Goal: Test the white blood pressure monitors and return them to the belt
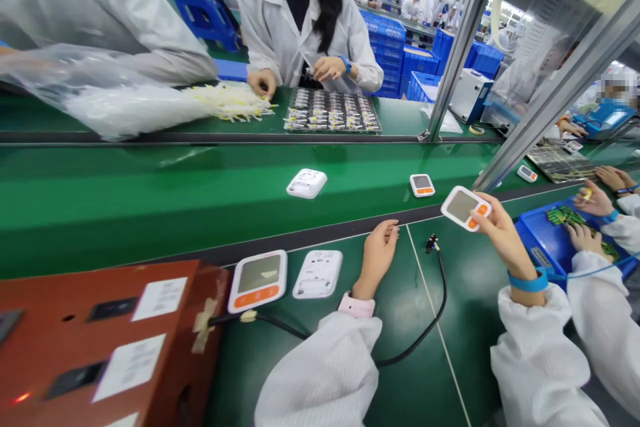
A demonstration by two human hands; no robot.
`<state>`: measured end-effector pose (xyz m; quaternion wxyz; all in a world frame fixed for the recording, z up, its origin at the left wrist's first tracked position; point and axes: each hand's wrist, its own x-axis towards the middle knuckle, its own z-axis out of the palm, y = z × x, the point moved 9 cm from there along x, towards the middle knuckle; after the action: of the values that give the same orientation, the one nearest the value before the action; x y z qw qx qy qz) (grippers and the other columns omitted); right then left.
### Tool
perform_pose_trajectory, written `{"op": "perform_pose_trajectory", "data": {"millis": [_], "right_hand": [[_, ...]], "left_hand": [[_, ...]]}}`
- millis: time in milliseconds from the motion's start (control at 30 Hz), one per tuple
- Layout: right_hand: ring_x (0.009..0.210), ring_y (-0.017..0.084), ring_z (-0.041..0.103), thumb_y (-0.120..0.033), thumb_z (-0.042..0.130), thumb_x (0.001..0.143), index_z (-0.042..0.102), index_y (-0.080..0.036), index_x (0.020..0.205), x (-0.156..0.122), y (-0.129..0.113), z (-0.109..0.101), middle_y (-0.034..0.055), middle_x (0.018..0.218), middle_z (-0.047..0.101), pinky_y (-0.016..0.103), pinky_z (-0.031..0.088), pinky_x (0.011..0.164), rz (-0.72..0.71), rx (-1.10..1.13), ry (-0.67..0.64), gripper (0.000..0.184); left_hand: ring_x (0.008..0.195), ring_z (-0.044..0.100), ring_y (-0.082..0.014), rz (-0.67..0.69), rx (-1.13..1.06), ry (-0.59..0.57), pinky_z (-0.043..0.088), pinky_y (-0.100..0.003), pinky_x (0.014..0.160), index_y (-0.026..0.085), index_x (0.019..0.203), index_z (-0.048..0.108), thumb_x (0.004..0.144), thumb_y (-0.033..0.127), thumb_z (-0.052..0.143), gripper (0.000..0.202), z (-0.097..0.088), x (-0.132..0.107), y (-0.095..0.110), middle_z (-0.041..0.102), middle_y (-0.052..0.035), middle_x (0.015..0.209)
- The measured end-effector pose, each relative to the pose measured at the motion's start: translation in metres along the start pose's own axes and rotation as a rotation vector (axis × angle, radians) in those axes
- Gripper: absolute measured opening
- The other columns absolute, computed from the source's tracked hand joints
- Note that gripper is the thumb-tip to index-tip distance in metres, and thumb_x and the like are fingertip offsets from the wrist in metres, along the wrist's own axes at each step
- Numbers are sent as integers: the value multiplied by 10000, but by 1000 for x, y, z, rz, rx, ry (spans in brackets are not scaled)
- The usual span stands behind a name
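Note:
My right hand (503, 233) is raised over the green bench and grips a white device with a grey screen and orange button (466, 207). My left hand (379, 255) rests on the bench with its fingers curled and nothing visible in them. A black cable plug (432, 242) lies between my hands. Left of my left hand sit a face-up device (259, 280) with a cable plugged in and a face-down white device (318, 273).
A brown-red test box (100, 340) fills the lower left. Two more devices (307, 183) (422, 185) lie on the green conveyor belt (150, 200). A co-worker's hands (587, 220) work over a blue tray (550, 240) at right. People opposite handle a parts tray (331, 113).

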<state>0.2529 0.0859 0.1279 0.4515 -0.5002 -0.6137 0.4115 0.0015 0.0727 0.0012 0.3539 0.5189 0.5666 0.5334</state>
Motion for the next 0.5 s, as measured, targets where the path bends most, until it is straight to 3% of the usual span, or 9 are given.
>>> {"op": "perform_pose_trajectory", "data": {"millis": [133,233,333,500], "right_hand": [[846,246,610,-466,641,737,608,-167,1127,-26,29,-141,93,947,655,427,512,804,1,-453,587,492],[866,303,588,-339,615,757,683,-175,1078,-53,33,-207,163,887,662,480,431,823,76,-824,881,367],[880,339,583,-195,662,693,754,-186,975,-58,46,-229,221,878,664,485,376,748,188,-946,905,297],[718,301,604,-87,626,626,785,-142,732,-50,67,-235,207,701,644,448,346,640,287,-901,890,199]], "left_hand": [[792,690,-180,9,-2,-7,556,-338,798,166,1037,646,865,274,506,247,-1,1,0,723,-86,933],[780,692,-185,15,-6,-5,561,-339,785,168,1028,649,867,299,506,251,-1,2,0,725,-88,923],[776,695,-189,14,-3,-10,564,-339,775,176,1026,651,863,310,511,253,-1,2,-1,728,-84,907],[786,698,-192,-1,11,-14,564,-351,790,167,1033,647,861,312,503,267,-2,2,-2,729,-89,902]]}}
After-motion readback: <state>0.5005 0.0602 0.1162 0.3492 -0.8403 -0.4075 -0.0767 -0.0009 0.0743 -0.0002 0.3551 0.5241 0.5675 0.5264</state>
